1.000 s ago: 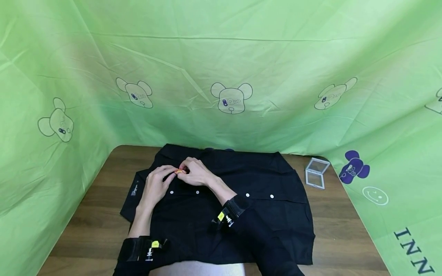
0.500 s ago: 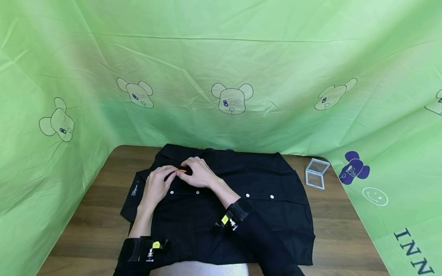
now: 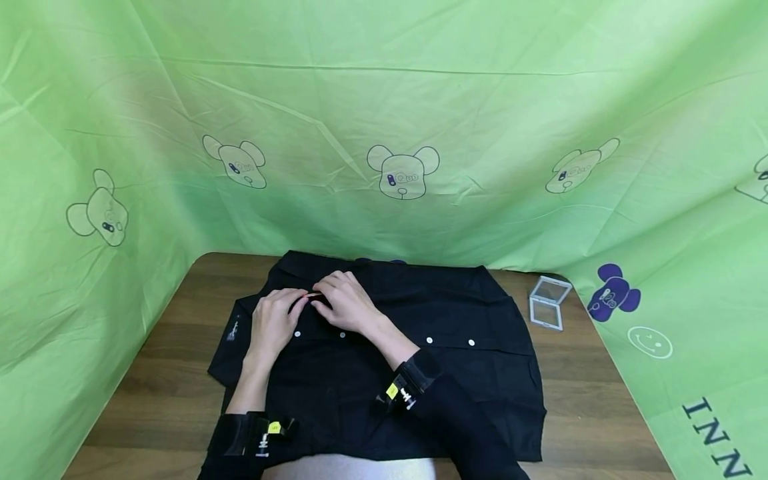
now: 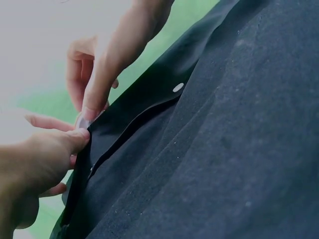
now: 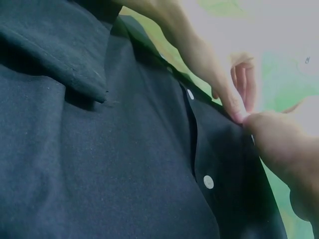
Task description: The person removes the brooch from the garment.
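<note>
A black button-up shirt [image 3: 384,393] lies spread out, with several white buttons [image 3: 429,340] in a row across it. My left hand [image 3: 275,323] pinches a raised fold of it at the upper left. Facing it, my right hand [image 3: 349,303] grips the same fold between thumb and fingers. Between the fingertips shows a thin orange-red sliver [image 3: 312,294], too small to identify. In the left wrist view, a pale shiny bit [image 4: 82,121] sits at the meeting fingertips, mostly hidden. The right wrist view has a white button [image 5: 208,182] near the pinched edge.
The shirt covers most of a brown wooden table [image 3: 600,413]. An open, clear-windowed hinged case [image 3: 547,304] lies at the table's back right. Green printed cloth [image 3: 402,100] hangs behind and along both sides.
My right hand has turned slightly, its fingers closer over the fold and its forearm a little to the right. Less of the orange-red sliver shows. My left hand stays nearly in place.
</note>
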A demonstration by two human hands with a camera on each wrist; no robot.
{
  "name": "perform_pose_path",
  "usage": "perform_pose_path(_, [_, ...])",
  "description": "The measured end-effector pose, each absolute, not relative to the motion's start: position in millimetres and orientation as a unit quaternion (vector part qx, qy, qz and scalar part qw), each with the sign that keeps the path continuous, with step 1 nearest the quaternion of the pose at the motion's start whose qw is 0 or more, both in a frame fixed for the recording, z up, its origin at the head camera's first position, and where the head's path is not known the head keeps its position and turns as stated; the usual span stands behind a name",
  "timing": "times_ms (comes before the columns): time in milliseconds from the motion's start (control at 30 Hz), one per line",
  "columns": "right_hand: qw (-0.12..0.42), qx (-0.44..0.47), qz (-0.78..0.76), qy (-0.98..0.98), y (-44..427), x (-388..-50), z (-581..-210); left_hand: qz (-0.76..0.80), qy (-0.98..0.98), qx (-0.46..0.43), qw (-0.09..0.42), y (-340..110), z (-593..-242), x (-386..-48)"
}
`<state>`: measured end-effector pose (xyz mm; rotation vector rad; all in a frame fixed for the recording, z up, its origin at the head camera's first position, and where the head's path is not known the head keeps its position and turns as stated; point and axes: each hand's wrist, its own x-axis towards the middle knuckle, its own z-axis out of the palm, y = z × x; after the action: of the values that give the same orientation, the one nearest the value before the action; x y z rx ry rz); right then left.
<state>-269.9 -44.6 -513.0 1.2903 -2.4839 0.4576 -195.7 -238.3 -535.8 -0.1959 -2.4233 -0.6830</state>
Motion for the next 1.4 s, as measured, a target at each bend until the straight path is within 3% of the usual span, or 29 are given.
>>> perform_pose_path(767, [0.180, 0.459, 0.109, -0.863, -51.3, -268.7, -507.9, -0.278, -0.904, -0.097, 0.309, -235.6, -538.6, -198.5])
perform_pose_path(1033, [0.180, 0.458, 0.191, -0.849, -47.7, -271.6, -514.6, -0.334, -0.894, -0.106, 0.281, -235.8, -541.1, -197.9])
perform_pose_path(1400, [0.180, 0.423, 0.332, -0.824, -45.2, -273.1, -526.4, -0.372, -0.874, -0.083, 0.301, -234.7, -546.1, -201.1])
